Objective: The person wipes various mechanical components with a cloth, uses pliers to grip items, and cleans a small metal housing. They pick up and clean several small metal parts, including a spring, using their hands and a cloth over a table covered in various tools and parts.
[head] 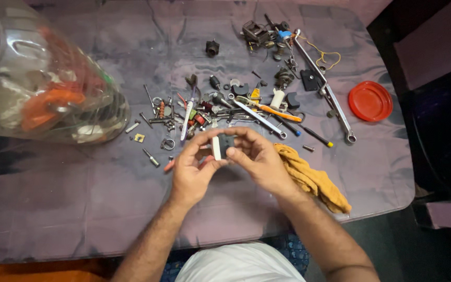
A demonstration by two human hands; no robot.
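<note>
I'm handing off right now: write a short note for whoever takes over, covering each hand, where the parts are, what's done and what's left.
Left hand: grips the small white-and-black part from its left side, above the table.
Right hand: fingers closed on the same part from the right and top.
Parts: loose screws, bits and screwdrivers lie scattered just beyond the hands; long wrench to the right; red lid far right; yellow cloth beside the right wrist; clear plastic jar on its side at left.
Done: part lifted from the pile and held in both hands.
Left: cannot tell whether the part is joined or separated; check it.
</note>
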